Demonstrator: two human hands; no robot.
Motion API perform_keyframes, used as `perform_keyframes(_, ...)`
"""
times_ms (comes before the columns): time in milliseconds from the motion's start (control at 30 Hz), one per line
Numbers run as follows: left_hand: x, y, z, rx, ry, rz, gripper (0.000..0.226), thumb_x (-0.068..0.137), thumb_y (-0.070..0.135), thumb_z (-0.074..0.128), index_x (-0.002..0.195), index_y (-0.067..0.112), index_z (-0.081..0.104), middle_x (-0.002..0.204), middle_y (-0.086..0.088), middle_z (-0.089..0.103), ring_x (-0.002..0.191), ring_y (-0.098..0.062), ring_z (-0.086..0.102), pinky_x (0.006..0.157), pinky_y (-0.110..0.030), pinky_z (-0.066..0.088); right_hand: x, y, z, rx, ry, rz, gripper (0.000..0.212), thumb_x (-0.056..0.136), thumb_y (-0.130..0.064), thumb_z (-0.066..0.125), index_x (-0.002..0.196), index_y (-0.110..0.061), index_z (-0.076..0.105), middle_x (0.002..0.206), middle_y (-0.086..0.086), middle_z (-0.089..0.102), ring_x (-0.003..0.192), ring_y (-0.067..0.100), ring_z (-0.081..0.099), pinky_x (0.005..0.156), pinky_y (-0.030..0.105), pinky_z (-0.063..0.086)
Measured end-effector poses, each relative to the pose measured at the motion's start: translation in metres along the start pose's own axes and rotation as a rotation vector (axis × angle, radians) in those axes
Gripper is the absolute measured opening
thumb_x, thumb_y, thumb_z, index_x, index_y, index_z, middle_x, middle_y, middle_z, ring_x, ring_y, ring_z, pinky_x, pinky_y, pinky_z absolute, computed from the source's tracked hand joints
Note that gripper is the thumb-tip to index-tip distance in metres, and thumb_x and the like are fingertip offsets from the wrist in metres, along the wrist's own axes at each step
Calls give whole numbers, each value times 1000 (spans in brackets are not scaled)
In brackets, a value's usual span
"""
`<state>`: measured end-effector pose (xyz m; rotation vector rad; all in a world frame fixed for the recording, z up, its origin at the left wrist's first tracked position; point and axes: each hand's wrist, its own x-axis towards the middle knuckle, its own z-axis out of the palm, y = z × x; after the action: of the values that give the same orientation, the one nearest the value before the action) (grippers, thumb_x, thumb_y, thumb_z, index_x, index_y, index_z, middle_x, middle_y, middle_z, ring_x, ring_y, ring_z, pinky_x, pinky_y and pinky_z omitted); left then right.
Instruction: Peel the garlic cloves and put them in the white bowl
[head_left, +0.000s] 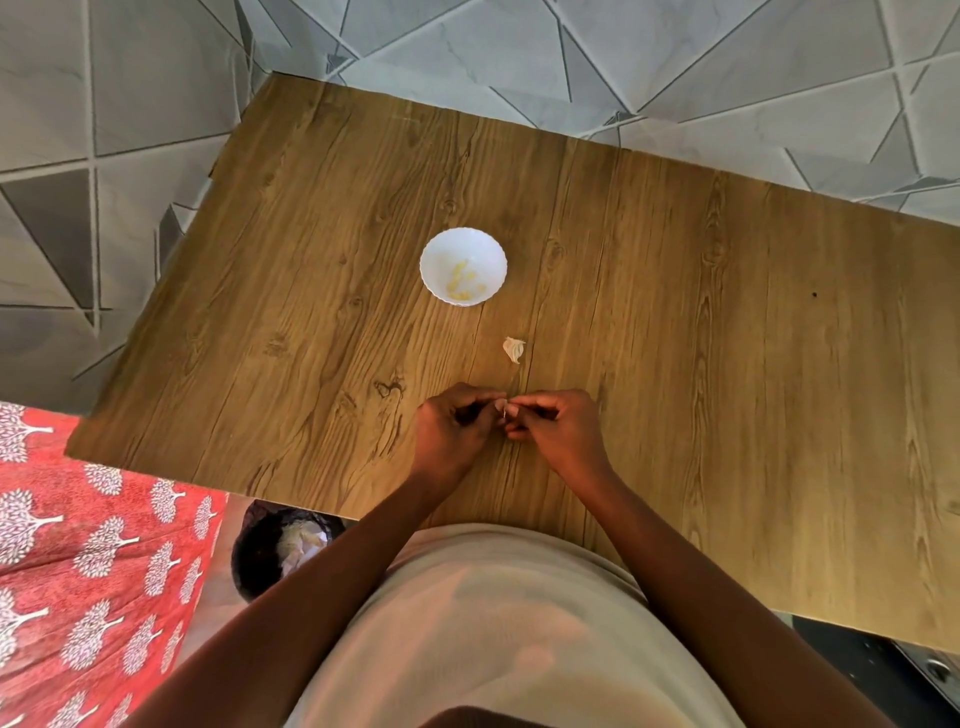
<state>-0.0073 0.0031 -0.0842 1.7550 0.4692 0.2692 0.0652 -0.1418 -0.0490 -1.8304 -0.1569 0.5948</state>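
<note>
A white bowl (434, 248) stands near the middle of the wooden table (675, 322) and holds several peeled yellowish garlic cloves (464, 285). An unpeeled piece of garlic (514, 349) lies on the table between the bowl and my hands. My left hand (453, 428) and my right hand (556, 428) meet fingertip to fingertip just above the table's near part. Both pinch a small garlic clove (505, 413) between them; the fingers hide most of it.
A dark bin (260, 556) with pale garlic skins inside stands on the floor below the table's near edge, to my left. A red patterned cloth (93, 561) lies at the left. Grey tiled floor surrounds the table.
</note>
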Motion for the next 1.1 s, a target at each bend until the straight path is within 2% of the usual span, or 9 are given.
perform_keyframes(167, 1, -3, 0, 119, 5, 98, 15, 92, 10, 77, 106, 12, 80, 98, 4, 76, 90, -12, 73, 80, -41, 62, -1, 6, -2, -7, 3, -13, 18, 87, -8, 79, 105, -3, 78, 85, 5, 78, 74, 16, 77, 68, 25, 62)
perform_keyframes(267, 3, -3, -2, 206, -25, 229, 18, 91, 7, 77, 108, 10, 80, 98, -1, 76, 87, -10, 72, 77, -35, 61, -1, 9, -2, -22, 20, -26, 16, 87, -8, 79, 103, -6, 79, 83, 5, 78, 73, 16, 77, 68, 26, 62)
perform_keyframes(367, 5, -5, -3, 329, -70, 392, 19, 90, 0, 74, 108, 2, 79, 100, -9, 74, 87, -15, 72, 81, -28, 59, 0, 11, 1, -38, 42, -21, 14, 88, -5, 78, 102, -5, 79, 84, 6, 78, 71, 17, 77, 69, 29, 63)
perform_keyframes(433, 4, -6, -1, 388, -95, 439, 17, 89, -2, 71, 104, -2, 78, 100, -13, 74, 87, -20, 72, 81, -27, 58, 2, 13, 1, -65, 44, -21, 14, 87, -2, 78, 101, -2, 79, 83, 8, 78, 69, 16, 76, 68, 28, 62)
perform_keyframes(633, 2, -8, 3, 433, -116, 439, 25, 94, 14, 60, 103, -4, 76, 100, -16, 73, 87, -25, 71, 77, -33, 58, 9, 10, -4, -114, -9, -16, 10, 86, 1, 77, 93, -6, 79, 73, 3, 75, 62, 15, 75, 61, 24, 60)
perform_keyframes(900, 2, -8, 6, 498, -120, 412, 30, 94, 15, 57, 106, -6, 75, 101, -20, 75, 91, -31, 73, 80, -37, 61, 12, 10, -5, -167, -22, -17, 10, 86, -1, 78, 96, -4, 79, 76, 1, 74, 62, 11, 73, 61, 21, 59)
perform_keyframes(1100, 3, -5, 6, 508, -109, 428, 31, 94, 16, 56, 105, -6, 75, 100, -20, 75, 91, -32, 73, 80, -37, 60, 13, 9, -6, -211, -14, -37, 10, 85, -2, 79, 94, -5, 79, 78, 5, 76, 64, 16, 74, 65, 31, 63)
